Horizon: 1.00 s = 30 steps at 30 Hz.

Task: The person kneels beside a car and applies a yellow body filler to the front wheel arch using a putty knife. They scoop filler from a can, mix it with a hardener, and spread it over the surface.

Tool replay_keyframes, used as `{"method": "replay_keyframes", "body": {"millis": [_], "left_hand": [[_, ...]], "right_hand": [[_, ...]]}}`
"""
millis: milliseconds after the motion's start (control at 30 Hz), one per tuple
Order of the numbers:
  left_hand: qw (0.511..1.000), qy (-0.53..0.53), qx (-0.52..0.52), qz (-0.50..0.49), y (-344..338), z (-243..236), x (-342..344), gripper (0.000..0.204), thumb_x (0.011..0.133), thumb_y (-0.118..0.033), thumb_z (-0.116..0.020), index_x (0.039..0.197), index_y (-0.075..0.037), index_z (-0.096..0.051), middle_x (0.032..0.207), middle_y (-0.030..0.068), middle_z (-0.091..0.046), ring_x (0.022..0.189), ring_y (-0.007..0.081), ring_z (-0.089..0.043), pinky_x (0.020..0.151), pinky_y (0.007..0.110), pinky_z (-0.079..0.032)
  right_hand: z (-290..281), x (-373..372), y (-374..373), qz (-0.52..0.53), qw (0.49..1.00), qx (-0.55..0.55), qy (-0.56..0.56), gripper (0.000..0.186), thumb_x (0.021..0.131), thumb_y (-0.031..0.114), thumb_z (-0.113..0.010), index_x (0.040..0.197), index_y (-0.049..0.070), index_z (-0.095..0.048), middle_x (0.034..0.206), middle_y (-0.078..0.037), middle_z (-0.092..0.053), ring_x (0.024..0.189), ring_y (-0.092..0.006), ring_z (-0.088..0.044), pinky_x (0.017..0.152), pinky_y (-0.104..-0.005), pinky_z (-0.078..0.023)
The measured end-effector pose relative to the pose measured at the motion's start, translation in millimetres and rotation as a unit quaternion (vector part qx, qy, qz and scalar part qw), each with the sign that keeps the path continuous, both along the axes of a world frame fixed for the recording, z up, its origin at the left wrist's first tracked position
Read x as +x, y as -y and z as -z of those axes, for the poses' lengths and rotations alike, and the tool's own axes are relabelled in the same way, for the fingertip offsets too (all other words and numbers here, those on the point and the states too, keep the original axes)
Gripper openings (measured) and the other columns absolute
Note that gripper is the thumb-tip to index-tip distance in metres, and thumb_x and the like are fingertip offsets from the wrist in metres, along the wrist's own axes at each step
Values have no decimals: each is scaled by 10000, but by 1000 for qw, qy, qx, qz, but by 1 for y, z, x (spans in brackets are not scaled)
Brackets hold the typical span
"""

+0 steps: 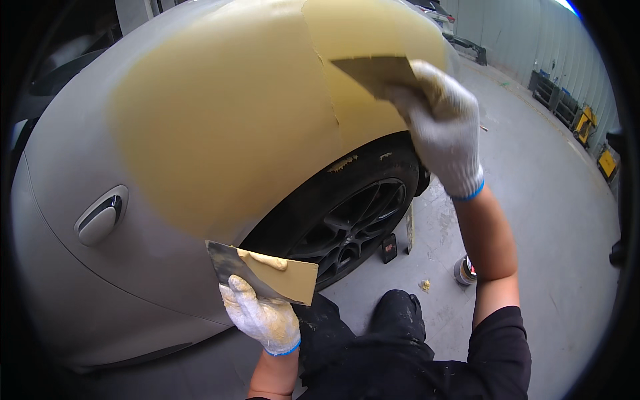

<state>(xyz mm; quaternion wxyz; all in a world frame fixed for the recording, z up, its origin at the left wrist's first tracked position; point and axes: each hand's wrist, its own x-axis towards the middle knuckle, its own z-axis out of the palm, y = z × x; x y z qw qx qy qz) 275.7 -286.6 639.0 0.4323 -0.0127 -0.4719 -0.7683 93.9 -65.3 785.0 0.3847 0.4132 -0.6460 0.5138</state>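
My right hand point(443, 123), in a white knit glove smeared with filler, presses a flat metal spreader point(373, 72) against the yellow filler patch point(220, 127) on a grey car's rear fender point(80, 160). My left hand point(263, 320), gloved the same way, holds a second flat scraper board point(263, 270) level below the fender, with a dab of yellow filler on top. Both hands are closed on their tools.
A black wheel and tyre point(350, 223) sit under the arch, with a door handle point(100, 217) to the left. A small tin point(465, 270) and a dark flat object point(389, 248) lie on the grey concrete floor. Yellow equipment point(587, 123) stands far right.
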Motion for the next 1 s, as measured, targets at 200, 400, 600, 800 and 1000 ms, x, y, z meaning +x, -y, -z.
{"method": "replay_keyframes", "body": {"millis": [200, 400, 600, 800, 1000], "left_hand": [[999, 32, 32, -30, 6, 2, 12, 399, 1198, -362, -448, 1362, -7, -527, 1080, 134, -680, 962, 157, -675, 841, 302, -569], [995, 48, 72, -41, 13, 10, 15, 400, 1189, -371, -473, 1361, -18, -552, 1130, 86, -666, 996, 141, -663, 842, 302, -572], [991, 75, 74, -85, 40, 34, 15, 370, 1183, -315, -453, 1359, -33, -616, 1181, 68, -665, 983, 131, -683, 872, 280, -587], [970, 112, 155, -147, 69, 51, 20, 419, 1180, -331, -471, 1497, -74, -569, 1292, 65, -692, 907, 101, -727, 679, 241, -649], [981, 81, 67, -161, 67, 35, 25, 473, 1198, -281, -396, 1572, -6, -489, 1438, 135, -632, 1156, 146, -676, 990, 301, -608]], "right_hand": [[-171, -54, 93, 146, 944, 185, -231, 219, 1026, 61, -675, 1164, 109, -838, 1079, -123, -825, 938, -253, -781, 876, -350, -610], [-193, -17, 112, 117, 955, 273, -28, 171, 1022, 190, -733, 1095, 126, -874, 966, -123, -833, 817, -207, -768, 819, -325, -607], [-135, 3, 114, 96, 947, 277, -134, 189, 979, 123, -728, 1114, 92, -855, 987, -146, -823, 867, -237, -778, 805, -337, -609], [-1, 2, 110, 219, 897, 172, -342, 275, 831, 212, -727, 1080, 196, -844, 1057, -3, -803, 979, -249, -763, 799, -372, -627], [124, 29, 104, 113, 953, 168, -226, 448, 790, 207, -776, 1235, 174, -823, 1283, -36, -768, 1194, -287, -744, 1045, -480, -616]]}}
